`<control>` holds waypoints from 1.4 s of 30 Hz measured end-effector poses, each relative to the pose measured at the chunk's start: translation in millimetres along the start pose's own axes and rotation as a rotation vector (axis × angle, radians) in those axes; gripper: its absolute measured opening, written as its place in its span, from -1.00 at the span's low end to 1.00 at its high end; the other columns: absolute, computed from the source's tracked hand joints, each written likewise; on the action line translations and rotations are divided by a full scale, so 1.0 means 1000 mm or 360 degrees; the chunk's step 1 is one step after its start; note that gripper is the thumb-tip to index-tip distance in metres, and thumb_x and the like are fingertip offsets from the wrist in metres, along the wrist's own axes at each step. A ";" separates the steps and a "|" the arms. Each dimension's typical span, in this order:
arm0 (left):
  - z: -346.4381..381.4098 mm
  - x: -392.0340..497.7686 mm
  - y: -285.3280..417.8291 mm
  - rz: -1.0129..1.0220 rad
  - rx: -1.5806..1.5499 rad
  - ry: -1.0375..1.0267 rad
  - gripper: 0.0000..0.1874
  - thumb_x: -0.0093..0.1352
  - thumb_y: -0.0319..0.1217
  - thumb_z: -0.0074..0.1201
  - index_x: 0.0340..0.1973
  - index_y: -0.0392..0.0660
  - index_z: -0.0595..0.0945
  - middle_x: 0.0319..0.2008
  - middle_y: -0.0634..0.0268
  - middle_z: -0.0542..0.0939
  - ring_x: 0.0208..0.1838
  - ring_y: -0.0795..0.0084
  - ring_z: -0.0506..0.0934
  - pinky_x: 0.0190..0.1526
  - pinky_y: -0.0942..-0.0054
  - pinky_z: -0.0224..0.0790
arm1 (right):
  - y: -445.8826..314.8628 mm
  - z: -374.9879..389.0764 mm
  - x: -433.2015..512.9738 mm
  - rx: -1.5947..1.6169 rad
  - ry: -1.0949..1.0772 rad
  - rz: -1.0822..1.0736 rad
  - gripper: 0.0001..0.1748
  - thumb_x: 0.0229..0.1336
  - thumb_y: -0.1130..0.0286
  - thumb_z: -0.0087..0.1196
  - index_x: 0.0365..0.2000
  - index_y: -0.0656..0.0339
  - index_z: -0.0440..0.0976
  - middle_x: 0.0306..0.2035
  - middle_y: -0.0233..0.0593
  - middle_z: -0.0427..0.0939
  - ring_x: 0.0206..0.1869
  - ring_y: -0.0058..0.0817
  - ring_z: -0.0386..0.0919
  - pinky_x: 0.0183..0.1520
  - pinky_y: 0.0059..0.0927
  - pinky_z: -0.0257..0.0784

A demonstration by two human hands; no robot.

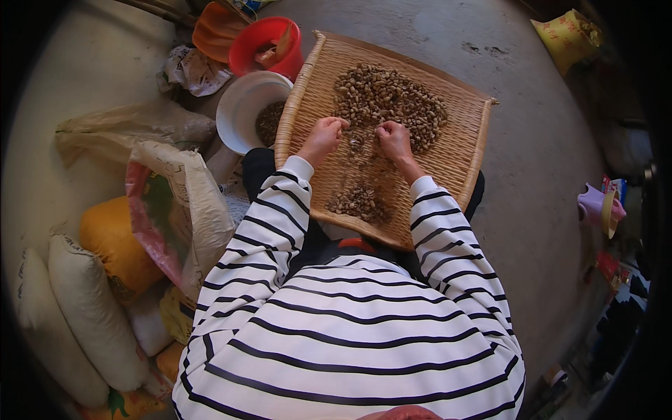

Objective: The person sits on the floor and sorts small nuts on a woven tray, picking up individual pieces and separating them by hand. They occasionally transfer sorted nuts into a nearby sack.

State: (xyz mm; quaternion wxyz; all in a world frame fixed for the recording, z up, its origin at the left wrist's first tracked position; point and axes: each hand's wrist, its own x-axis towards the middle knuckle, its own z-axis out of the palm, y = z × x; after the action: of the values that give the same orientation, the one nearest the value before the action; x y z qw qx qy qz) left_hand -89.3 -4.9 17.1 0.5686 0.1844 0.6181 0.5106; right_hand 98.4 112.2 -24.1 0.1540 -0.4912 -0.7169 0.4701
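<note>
A woven winnowing basket [462, 142] rests across my lap. Towards its far side lies a large heap of small brown pods [388, 94], which look like peanuts in their shells. A smaller pile of similar brown pieces [359, 202] sits at the near edge, with loose bits scattered between the two. My left hand [324, 137] hovers at the heap's left near side, thumb and fingertips pinched together. Opposite it, my right hand [394, 139] is curled with its fingertips pinched at the heap's near edge. Anything held in either pinch is too small or hidden to tell.
Left of the basket stand a white bucket [236, 113] with brown pieces inside and a red bucket [247, 47]. An open woven sack [202, 199] and full sacks [89, 304] crowd my left side. A yellow bag [564, 39] stands far right on the concrete floor [535, 157].
</note>
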 end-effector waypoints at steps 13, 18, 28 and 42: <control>0.066 0.017 -0.023 0.0567 0.1069 0.0111 -0.69 0.43 -0.25 0.11 -0.21 -0.29 0.69 -0.47 0.17 0.67 -0.46 0.29 0.60 -0.39 0.37 0.40 | 0.025 -0.015 -0.009 0.0510 -0.0139 0.0230 -0.71 0.18 0.30 0.17 -0.32 0.38 0.63 -0.50 -0.33 0.62 -0.44 -0.63 0.49 -0.38 -0.45 0.38; 0.062 0.021 -0.036 -0.0134 0.0090 -0.0138 -0.77 0.46 -0.25 0.08 -0.37 -0.13 0.62 -0.65 0.49 0.37 -0.68 0.64 0.25 -0.64 0.54 -0.01 | 0.014 -0.008 -0.017 0.0627 -0.0171 0.0145 -0.71 0.21 0.29 0.16 -0.29 0.38 0.62 -0.48 -0.34 0.62 -0.42 -0.63 0.49 -0.36 -0.48 0.39; 0.023 -0.012 0.015 -0.0171 -0.0588 -0.0332 -0.90 0.52 -0.40 -0.05 -0.27 -0.10 0.51 -0.51 0.45 0.49 -0.65 0.75 0.20 -0.66 0.72 0.01 | 0.000 -0.031 -0.032 -0.0506 -0.0298 -0.0166 -0.81 0.11 0.41 0.18 -0.26 0.23 0.61 -0.33 -0.04 0.66 -0.27 -0.17 0.62 -0.17 -0.23 0.50; 0.012 -0.025 0.020 -0.0326 -0.0529 -0.0501 -0.78 0.48 -0.49 -0.20 -0.11 -0.29 0.55 -0.49 0.43 0.44 -0.62 0.70 0.22 -0.62 0.68 0.04 | -0.011 -0.011 -0.014 -0.0704 -0.0001 -0.0300 -0.77 0.19 0.24 0.16 -0.31 0.19 0.62 -0.40 0.01 0.63 -0.32 -0.02 0.61 -0.24 -0.05 0.51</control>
State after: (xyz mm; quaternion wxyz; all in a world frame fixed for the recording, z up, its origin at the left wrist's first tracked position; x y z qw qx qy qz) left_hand -78.5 -11.3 49.1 0.7290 0.1020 0.4449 0.5100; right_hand 106.4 105.4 -5.5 0.0856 -0.4438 -0.8452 0.2853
